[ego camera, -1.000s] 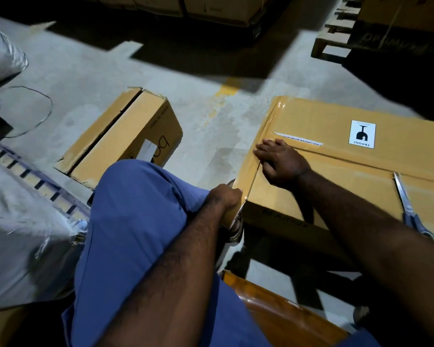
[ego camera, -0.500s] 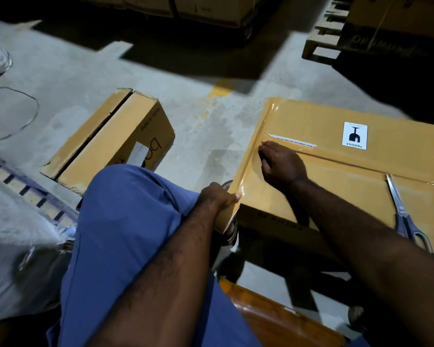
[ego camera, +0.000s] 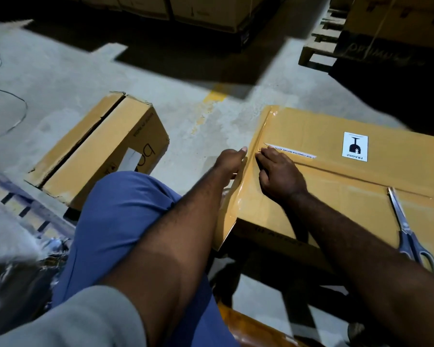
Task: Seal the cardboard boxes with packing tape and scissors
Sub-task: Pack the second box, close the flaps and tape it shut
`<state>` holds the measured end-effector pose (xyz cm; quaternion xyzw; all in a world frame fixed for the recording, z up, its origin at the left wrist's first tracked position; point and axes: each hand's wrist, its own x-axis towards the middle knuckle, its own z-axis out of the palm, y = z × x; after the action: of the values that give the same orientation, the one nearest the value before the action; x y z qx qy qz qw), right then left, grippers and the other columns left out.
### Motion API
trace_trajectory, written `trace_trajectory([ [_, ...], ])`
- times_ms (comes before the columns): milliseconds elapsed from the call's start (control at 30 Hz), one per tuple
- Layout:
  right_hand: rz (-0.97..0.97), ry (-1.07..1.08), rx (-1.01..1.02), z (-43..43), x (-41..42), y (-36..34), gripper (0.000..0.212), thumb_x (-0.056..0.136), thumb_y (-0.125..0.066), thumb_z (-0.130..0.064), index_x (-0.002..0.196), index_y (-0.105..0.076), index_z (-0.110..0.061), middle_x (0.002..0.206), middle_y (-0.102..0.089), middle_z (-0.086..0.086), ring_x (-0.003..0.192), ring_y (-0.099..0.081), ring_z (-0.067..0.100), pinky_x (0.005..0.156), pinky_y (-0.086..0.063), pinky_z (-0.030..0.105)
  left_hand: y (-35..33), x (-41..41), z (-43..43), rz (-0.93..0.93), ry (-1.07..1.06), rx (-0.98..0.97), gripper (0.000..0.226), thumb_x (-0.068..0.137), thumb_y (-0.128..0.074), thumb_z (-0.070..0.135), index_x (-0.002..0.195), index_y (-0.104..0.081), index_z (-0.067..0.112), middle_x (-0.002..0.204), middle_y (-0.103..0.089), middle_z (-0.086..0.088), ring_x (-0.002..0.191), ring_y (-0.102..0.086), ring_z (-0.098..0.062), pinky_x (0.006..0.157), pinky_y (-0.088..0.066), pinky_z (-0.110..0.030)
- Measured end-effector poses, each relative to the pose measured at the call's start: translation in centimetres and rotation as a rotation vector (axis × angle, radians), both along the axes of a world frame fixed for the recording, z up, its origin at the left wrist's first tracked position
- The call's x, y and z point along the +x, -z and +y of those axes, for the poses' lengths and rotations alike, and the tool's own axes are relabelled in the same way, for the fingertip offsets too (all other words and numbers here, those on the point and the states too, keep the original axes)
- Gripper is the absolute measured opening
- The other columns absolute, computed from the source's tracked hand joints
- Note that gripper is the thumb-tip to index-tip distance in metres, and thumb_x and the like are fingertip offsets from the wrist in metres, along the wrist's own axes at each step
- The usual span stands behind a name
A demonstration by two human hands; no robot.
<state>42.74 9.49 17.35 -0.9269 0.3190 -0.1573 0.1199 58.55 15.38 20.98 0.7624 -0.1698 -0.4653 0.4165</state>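
Note:
A large cardboard box (ego camera: 336, 196) with a white fragile label stands in front of me on the right. Glossy brown packing tape (ego camera: 254, 136) runs along its left edge, and a loose end (ego camera: 224, 234) sticks out past the near corner. My left hand (ego camera: 232, 160) lies against the box's left side on the tape, fingers stretched forward. My right hand (ego camera: 278, 174) rests on the box top beside that edge, bent fingertips pressing the tape. Scissors (ego camera: 406, 229) with grey-blue handles lie shut on the box top at the right. No tape roll is in view.
A smaller cardboard box (ego camera: 98, 151) lies on the concrete floor to the left, beyond my blue-clad knee (ego camera: 125, 211). Pallets with stacked cartons (ego camera: 361, 33) stand at the back. A plastic-wrapped load (ego camera: 8, 234) fills the left edge. An orange seat edge (ego camera: 248, 329) shows below.
My left hand has slid forward from the box's near corner along the taped edge. My right hand has shifted slightly forward beside it. The view has tilted a little.

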Motion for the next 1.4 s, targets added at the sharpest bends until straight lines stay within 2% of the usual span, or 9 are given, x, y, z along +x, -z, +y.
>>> trace_trajectory([
  [167, 0.026, 0.007, 0.050, 0.0, 0.2, -0.1, 0.055, 0.090, -0.055, -0.015, 0.145, -0.055, -0.010, 0.151, -0.053, 0.010, 0.143, -0.043, 0.029, 0.120, -0.033, 0.041, 3.9, -0.3, -2.2, -0.057, -0.069, -0.065, 0.033, 0.092, -0.067, 0.039, 0.079, -0.069, 0.009, 0.084, -0.074, -0.012, 0.078, -0.071, -0.030, 0.082, -0.059, -0.048],
  [400, 0.016, 0.025, 0.075, 0.0, 0.2, -0.1, 0.054, 0.090, -0.052, -0.014, 0.144, -0.056, -0.012, 0.151, -0.053, 0.008, 0.143, -0.044, 0.027, 0.118, -0.034, 0.039, 4.7, -0.7, -2.5, -0.087, -0.212, -0.094, 0.032, 0.095, -0.067, 0.032, 0.068, -0.060, 0.015, 0.070, -0.066, -0.003, 0.067, -0.060, -0.022, 0.071, -0.055, -0.035],
  [533, 0.030, 0.031, 0.086, 0.2, 0.2, -0.3, 0.055, 0.091, -0.052, -0.013, 0.146, -0.055, -0.013, 0.153, -0.051, 0.007, 0.145, -0.041, 0.025, 0.119, -0.030, 0.036, 4.6, -1.1, -2.5, -0.158, -0.237, -0.079, 0.031, 0.096, -0.066, 0.032, 0.073, -0.061, 0.012, 0.070, -0.063, -0.005, 0.065, -0.055, -0.022, 0.065, -0.048, -0.029],
  [700, 0.042, 0.041, 0.098, 0.1, 0.2, -0.4, 0.056, 0.091, -0.051, -0.016, 0.147, -0.054, -0.015, 0.153, -0.050, 0.005, 0.146, -0.040, 0.024, 0.119, -0.029, 0.034, 4.6, -1.2, -2.6, -0.135, -0.255, -0.067, 0.029, 0.095, -0.066, 0.033, 0.086, -0.069, 0.006, 0.087, -0.073, -0.011, 0.086, -0.070, -0.032, 0.080, -0.060, -0.040],
  [833, 0.050, 0.043, 0.111, 0.0, 0.2, -0.3, 0.057, 0.091, -0.050, -0.017, 0.147, -0.053, -0.015, 0.154, -0.050, 0.004, 0.146, -0.040, 0.024, 0.120, -0.030, 0.035, 4.4, -1.3, -2.7, -0.106, -0.252, -0.052, 0.027, 0.096, -0.066, 0.033, 0.089, -0.071, 0.007, 0.089, -0.073, -0.010, 0.089, -0.070, -0.031, 0.084, -0.060, -0.039],
  [967, 0.054, 0.049, 0.114, 0.1, 0.2, -0.2, 0.057, 0.090, -0.051, -0.017, 0.147, -0.054, -0.015, 0.153, -0.050, 0.005, 0.146, -0.040, 0.024, 0.120, -0.032, 0.036, 4.9, -0.9, -2.8, 0.071, -0.280, -0.076, 0.023, 0.091, -0.070, 0.030, 0.079, -0.069, 0.010, 0.083, -0.074, -0.012, 0.084, -0.072, -0.034, 0.085, -0.061, -0.048],
  [1100, 0.049, 0.048, 0.113, 0.1, 0.2, -0.2, 0.057, 0.089, -0.052, -0.015, 0.146, -0.054, -0.015, 0.153, -0.051, 0.005, 0.145, -0.041, 0.025, 0.119, -0.033, 0.037, 4.5, -1.2, -2.7, 0.206, -0.298, -0.102, 0.017, 0.093, -0.069, 0.023, 0.086, -0.069, 0.008, 0.089, -0.075, -0.017, 0.084, -0.073, -0.035, 0.085, -0.061, -0.049],
  [1300, 0.039, 0.045, 0.113, 0.1, 0.3, -0.1, 0.059, 0.088, -0.052, -0.013, 0.147, -0.052, -0.013, 0.152, -0.051, 0.007, 0.145, -0.041, 0.026, 0.120, -0.031, 0.037, 6.4, -1.1, -3.5, 0.103, -0.268, -0.081, 0.033, 0.078, -0.065, 0.041, 0.078, -0.069, 0.008, 0.087, -0.076, -0.017, 0.090, -0.073, -0.039, 0.088, -0.059, -0.054],
  [1400, 0.049, 0.044, 0.113, 0.1, 0.3, -0.2, 0.059, 0.089, -0.052, -0.014, 0.148, -0.051, -0.012, 0.154, -0.050, 0.008, 0.145, -0.041, 0.026, 0.121, -0.030, 0.037, 8.0, -0.6, -4.3, 0.092, -0.221, -0.060, 0.040, 0.079, -0.059, 0.043, 0.086, -0.068, 0.004, 0.094, -0.075, -0.021, 0.095, -0.072, -0.041, 0.091, -0.057, -0.057],
])
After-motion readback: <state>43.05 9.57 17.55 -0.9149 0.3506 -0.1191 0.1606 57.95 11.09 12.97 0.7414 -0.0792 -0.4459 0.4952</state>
